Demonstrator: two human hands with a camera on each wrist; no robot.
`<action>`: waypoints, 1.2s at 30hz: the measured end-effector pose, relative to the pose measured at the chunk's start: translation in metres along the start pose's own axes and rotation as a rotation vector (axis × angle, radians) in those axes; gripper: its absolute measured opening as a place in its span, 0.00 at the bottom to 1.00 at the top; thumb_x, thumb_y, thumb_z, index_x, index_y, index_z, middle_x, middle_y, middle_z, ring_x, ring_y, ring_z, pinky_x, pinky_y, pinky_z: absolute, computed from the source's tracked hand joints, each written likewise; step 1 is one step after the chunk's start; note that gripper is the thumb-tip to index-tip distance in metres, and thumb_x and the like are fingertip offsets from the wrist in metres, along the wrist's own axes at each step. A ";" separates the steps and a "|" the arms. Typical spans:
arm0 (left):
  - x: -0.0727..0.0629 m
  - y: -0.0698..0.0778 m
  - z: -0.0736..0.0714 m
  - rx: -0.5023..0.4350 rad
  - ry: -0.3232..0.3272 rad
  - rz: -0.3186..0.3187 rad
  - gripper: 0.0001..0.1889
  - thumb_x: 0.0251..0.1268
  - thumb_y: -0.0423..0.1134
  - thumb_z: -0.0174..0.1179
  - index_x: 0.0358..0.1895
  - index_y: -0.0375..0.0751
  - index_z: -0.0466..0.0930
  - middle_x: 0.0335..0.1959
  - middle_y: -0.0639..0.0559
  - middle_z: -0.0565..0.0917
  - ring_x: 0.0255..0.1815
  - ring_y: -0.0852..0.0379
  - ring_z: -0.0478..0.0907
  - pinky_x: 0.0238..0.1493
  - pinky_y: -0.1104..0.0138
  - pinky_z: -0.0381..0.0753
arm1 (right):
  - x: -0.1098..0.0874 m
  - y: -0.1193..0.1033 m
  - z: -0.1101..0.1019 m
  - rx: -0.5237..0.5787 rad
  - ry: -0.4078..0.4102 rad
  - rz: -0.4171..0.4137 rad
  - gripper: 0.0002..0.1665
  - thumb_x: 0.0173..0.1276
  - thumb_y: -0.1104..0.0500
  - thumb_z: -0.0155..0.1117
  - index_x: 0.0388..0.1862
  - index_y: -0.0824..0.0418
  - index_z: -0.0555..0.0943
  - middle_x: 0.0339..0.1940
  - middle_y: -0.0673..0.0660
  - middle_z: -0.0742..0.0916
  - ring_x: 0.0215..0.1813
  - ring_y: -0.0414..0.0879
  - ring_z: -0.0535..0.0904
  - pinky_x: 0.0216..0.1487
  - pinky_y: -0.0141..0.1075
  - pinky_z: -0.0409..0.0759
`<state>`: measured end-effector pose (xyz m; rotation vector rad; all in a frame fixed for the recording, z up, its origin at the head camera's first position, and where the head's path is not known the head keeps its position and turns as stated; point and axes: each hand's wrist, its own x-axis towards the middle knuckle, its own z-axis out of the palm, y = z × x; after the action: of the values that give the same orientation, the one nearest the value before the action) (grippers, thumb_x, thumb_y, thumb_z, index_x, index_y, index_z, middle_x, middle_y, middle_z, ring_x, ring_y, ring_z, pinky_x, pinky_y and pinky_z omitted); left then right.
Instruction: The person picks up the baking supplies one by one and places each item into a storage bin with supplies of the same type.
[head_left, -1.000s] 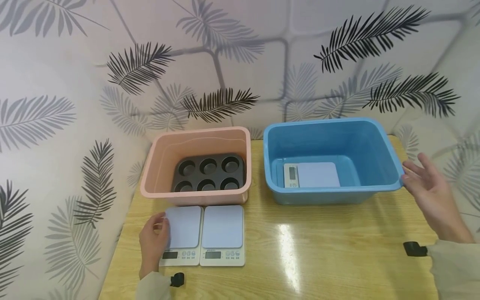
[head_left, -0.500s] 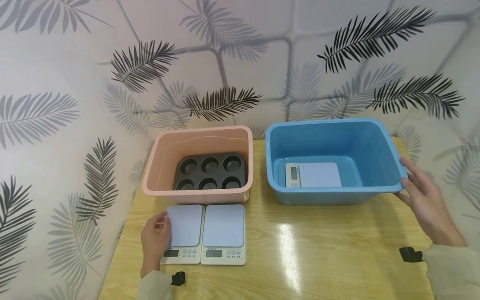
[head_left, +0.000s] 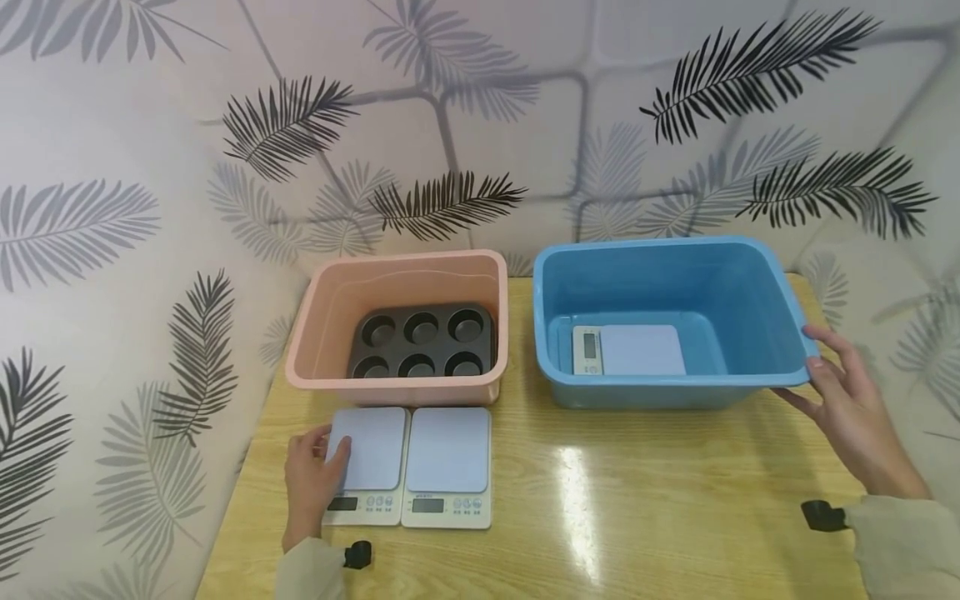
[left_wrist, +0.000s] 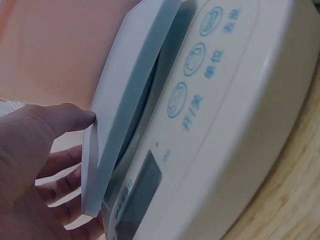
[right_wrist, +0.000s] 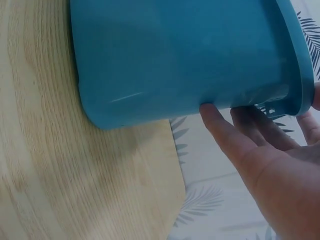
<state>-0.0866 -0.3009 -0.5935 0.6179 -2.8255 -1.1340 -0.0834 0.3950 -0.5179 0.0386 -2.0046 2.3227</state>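
Note:
At the left, my left hand [head_left: 315, 479] grips the left edge of a white kitchen scale [head_left: 367, 450]. In the left wrist view its thumb [left_wrist: 82, 117] lies on the edge of the weighing plate [left_wrist: 127, 85], with the other fingers down along the side. My right hand [head_left: 855, 400] holds the right front corner of a blue plastic basin [head_left: 660, 392]. The right wrist view shows fingers [right_wrist: 225, 130] against the basin's outer wall [right_wrist: 175, 60] below the rim. A second kitchen scale [head_left: 446, 454] lies close beside the first.
A pink basin [head_left: 397, 392] stands behind the two scales, with a dark muffin tin [head_left: 420, 329] in it. Inside the blue basin lies another kitchen scale [head_left: 637, 350]. A leaf-patterned cloth [head_left: 480, 125] rises behind the wooden table [head_left: 637, 500].
My right hand has come in from beside the blue basin and taken hold of its corner. My left thumb has shifted further onto the scale's plate.

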 end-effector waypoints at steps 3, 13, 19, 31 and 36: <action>0.002 -0.001 -0.002 0.007 -0.049 -0.050 0.28 0.80 0.46 0.63 0.71 0.27 0.75 0.63 0.32 0.71 0.61 0.36 0.73 0.63 0.45 0.74 | -0.001 0.002 0.000 0.016 -0.014 -0.020 0.32 0.91 0.62 0.46 0.89 0.53 0.58 0.76 0.49 0.71 0.68 0.32 0.80 0.56 0.25 0.87; 0.017 0.004 -0.013 0.073 -0.233 -0.134 0.31 0.83 0.50 0.59 0.66 0.20 0.72 0.64 0.26 0.72 0.62 0.32 0.76 0.65 0.41 0.78 | -0.004 0.004 0.002 -0.039 0.029 -0.032 0.34 0.91 0.59 0.45 0.91 0.52 0.56 0.82 0.50 0.68 0.72 0.35 0.74 0.56 0.22 0.85; 0.021 0.002 -0.020 0.011 -0.236 -0.239 0.32 0.80 0.53 0.63 0.67 0.26 0.75 0.69 0.26 0.77 0.66 0.33 0.76 0.68 0.41 0.76 | -0.003 0.005 0.004 -0.040 0.025 -0.042 0.35 0.91 0.60 0.46 0.92 0.52 0.56 0.81 0.50 0.68 0.73 0.36 0.75 0.56 0.22 0.85; 0.016 -0.012 -0.051 -0.298 -0.416 -0.182 0.30 0.84 0.46 0.61 0.82 0.40 0.70 0.82 0.39 0.73 0.62 0.65 0.81 0.57 0.79 0.82 | -0.005 0.007 0.004 -0.010 0.033 -0.045 0.35 0.91 0.61 0.46 0.92 0.52 0.56 0.87 0.53 0.64 0.74 0.34 0.75 0.56 0.22 0.85; 0.013 -0.024 -0.061 -0.385 -0.521 -0.059 0.35 0.80 0.30 0.59 0.86 0.39 0.62 0.84 0.32 0.68 0.60 0.79 0.79 0.61 0.78 0.81 | -0.005 0.007 0.005 0.013 0.032 -0.050 0.35 0.91 0.63 0.46 0.92 0.54 0.57 0.88 0.54 0.62 0.73 0.34 0.76 0.56 0.23 0.85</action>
<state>-0.0795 -0.3615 -0.5669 0.4240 -2.8384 -2.0428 -0.0790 0.3891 -0.5247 0.0515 -1.9507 2.2916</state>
